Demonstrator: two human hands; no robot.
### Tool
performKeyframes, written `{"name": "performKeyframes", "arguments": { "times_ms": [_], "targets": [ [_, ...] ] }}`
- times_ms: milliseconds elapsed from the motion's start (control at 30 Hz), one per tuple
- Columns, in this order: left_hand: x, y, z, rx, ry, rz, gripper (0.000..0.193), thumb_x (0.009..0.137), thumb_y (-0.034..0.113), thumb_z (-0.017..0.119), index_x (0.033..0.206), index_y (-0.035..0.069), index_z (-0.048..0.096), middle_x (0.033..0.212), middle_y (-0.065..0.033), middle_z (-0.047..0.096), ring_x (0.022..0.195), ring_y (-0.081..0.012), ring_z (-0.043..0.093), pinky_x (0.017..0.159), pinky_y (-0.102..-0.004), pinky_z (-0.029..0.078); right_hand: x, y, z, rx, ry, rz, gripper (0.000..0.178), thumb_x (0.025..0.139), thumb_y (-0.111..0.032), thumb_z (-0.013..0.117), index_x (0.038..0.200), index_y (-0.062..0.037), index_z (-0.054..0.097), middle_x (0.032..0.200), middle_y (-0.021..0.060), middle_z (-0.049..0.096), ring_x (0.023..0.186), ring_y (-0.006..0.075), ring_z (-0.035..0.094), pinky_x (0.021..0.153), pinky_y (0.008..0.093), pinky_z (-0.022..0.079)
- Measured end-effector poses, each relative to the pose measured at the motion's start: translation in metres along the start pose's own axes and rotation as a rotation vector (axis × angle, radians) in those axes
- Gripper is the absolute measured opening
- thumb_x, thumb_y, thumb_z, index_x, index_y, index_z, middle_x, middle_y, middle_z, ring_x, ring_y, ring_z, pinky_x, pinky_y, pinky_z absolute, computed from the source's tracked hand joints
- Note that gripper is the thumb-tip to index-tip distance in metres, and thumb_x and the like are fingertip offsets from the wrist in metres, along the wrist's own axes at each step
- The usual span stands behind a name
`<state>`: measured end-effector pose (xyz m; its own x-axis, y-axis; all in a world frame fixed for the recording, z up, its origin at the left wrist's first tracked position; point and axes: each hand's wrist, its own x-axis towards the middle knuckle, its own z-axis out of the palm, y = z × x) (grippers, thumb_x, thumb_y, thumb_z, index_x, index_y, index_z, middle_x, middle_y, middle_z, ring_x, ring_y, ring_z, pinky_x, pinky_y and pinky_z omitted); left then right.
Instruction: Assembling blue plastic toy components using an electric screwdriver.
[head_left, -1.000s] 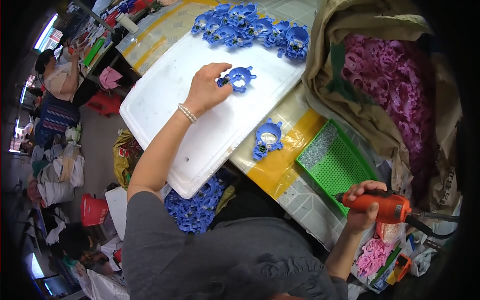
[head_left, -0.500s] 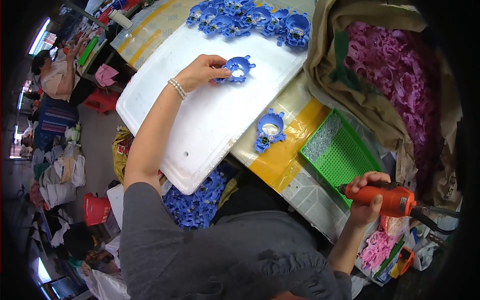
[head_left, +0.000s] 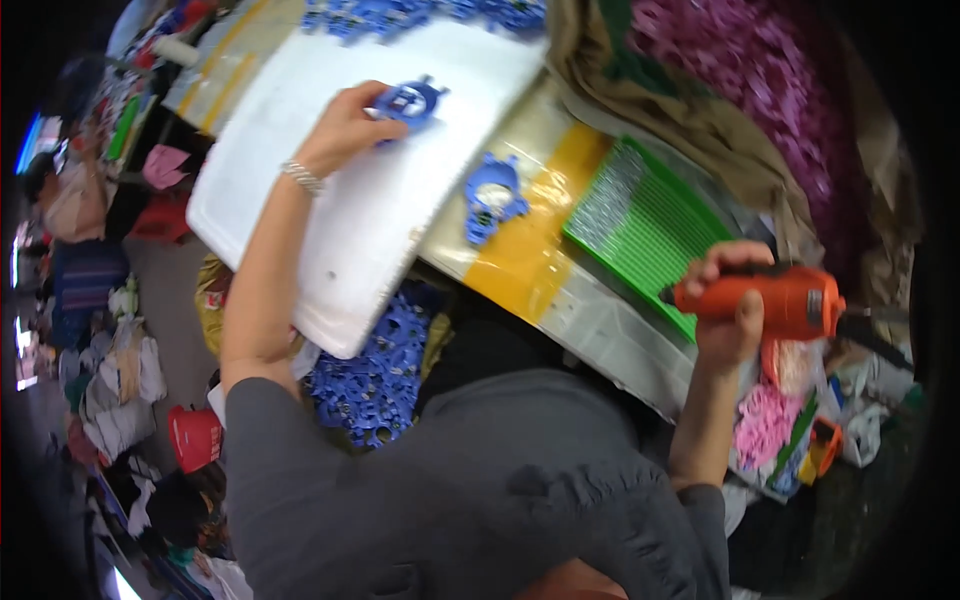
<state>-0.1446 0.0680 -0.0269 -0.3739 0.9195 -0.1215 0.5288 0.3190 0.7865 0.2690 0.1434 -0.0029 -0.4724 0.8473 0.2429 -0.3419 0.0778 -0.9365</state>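
Pinched between the thumb and fingers of my left hand is a blue plastic ring-shaped part with small lugs, over the white foam board. My right hand wraps round an orange power screwdriver, its dark tip pointing left near the rim of a green perforated tray. Small silvery screws fill the tray's left end. Between board and tray, another blue part lies by itself on the taped table covering.
More blue parts are heaped at the board's far edge, and others below its near corner. A brown sack of pink parts stands far right. A person sits at far left; a red basket is on the floor.
The whole view has shifted, so most things appear higher and further left, with some blur. Both hands keep their holds. The screwdriver sits slightly further right against the tray.
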Motion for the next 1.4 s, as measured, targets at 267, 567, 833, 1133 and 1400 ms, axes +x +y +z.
{"name": "performKeyframes", "arguments": {
  "times_ms": [267, 567, 833, 1133, 1400],
  "targets": [
    [-0.073, 0.056, 0.046, -0.872, -0.269, -0.125, 0.042, 0.081, 0.013, 0.062, 0.119, 0.004, 0.047, 0.102, -0.0104, 0.063, 0.076, -0.0124, 0.062, 0.061, -0.0222, 0.052, 0.033, -0.001, 0.0, 0.022, 0.012, -0.069, 0.032, 0.083, -0.024, 0.059, 0.103, -0.0004, 0.048, 0.088, 0.0112, 0.055, 0.075, 0.018, 0.058, 0.072, 0.0308, 0.049],
    [-0.132, 0.08, 0.147, -1.249, -0.492, -0.368, 0.051, 0.076, 0.008, 0.066, 0.121, 0.0, 0.042, 0.113, -0.0192, 0.056, 0.076, -0.0201, 0.065, 0.062, -0.0279, 0.056, 0.066, 0.022, 0.012, -0.037, 0.13, -0.107, 0.029, 0.079, -0.023, 0.063, 0.089, 0.0013, 0.05, 0.075, 0.0097, 0.058, 0.063, 0.0168, 0.06, 0.059, 0.0281, 0.05],
    [-0.136, 0.077, 0.202, -1.209, -0.359, -0.277, 0.044, 0.077, -0.003, 0.064, 0.115, 0.003, 0.043, 0.099, -0.0081, 0.058, 0.077, -0.0168, 0.064, 0.062, -0.0245, 0.054, 0.074, 0.052, 0.009, 0.103, 0.112, -0.177, 0.031, 0.08, -0.025, 0.062, 0.09, -0.0003, 0.046, 0.075, 0.0081, 0.052, 0.056, 0.0129, 0.054, 0.049, 0.0264, 0.048],
    [-0.132, 0.075, 0.201, -1.217, -0.386, -0.306, 0.046, 0.076, -0.003, 0.065, 0.116, 0.003, 0.043, 0.099, -0.0068, 0.057, 0.077, -0.0159, 0.064, 0.06, -0.0246, 0.055, 0.075, 0.059, 0.008, 0.077, 0.127, -0.17, 0.036, 0.079, -0.031, 0.062, 0.09, -0.0005, 0.046, 0.075, 0.0089, 0.052, 0.056, 0.0134, 0.054, 0.049, 0.0271, 0.048],
    [-0.132, 0.075, 0.201, -1.211, -0.377, -0.294, 0.047, 0.076, -0.002, 0.065, 0.116, 0.003, 0.042, 0.098, -0.006, 0.056, 0.077, -0.0161, 0.064, 0.06, -0.0241, 0.055, 0.075, 0.06, 0.008, 0.066, 0.136, -0.157, 0.037, 0.079, -0.032, 0.062, 0.09, -0.0006, 0.046, 0.074, 0.0088, 0.052, 0.056, 0.0132, 0.054, 0.048, 0.0262, 0.048]
  ]
}}
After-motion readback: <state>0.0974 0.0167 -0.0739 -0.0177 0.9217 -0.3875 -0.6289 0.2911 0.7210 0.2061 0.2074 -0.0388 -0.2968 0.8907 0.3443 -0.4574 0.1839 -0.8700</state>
